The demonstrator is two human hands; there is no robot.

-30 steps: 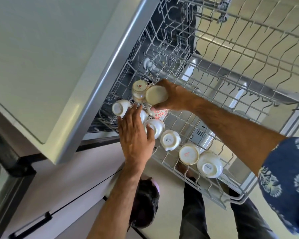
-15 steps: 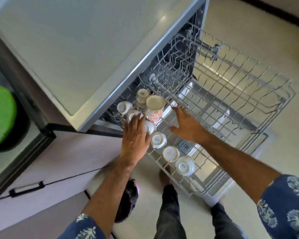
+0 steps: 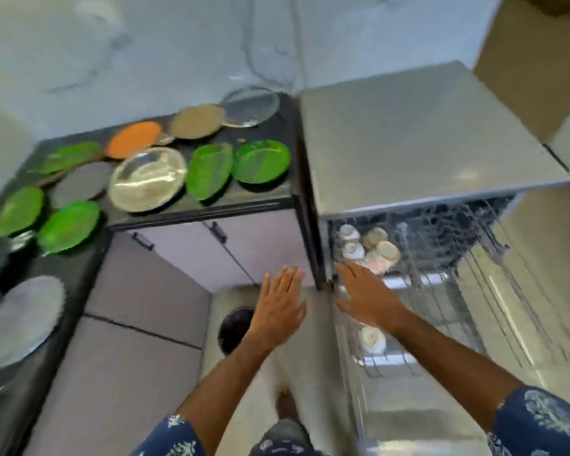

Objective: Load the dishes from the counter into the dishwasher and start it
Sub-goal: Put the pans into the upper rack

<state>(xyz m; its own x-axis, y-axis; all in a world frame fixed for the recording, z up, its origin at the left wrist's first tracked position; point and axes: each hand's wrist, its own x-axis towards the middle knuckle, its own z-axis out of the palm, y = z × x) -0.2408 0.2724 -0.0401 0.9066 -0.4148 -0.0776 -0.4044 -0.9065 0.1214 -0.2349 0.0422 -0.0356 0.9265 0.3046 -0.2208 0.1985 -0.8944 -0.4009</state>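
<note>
fingers of left hand [image 3: 282, 299] and right hand [image 3: 367, 296] straight, holding nothing; dishwasher [image 3: 425, 153] corner edge between them.

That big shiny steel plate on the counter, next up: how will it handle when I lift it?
The steel plate looks thin and rigid, so probably light and stiff. Its glossy surface may be slippery, and it seems to lie flat, so getting fingers under the rim could be fiddly. A green plate overlaps its right edge and may shift.
</note>
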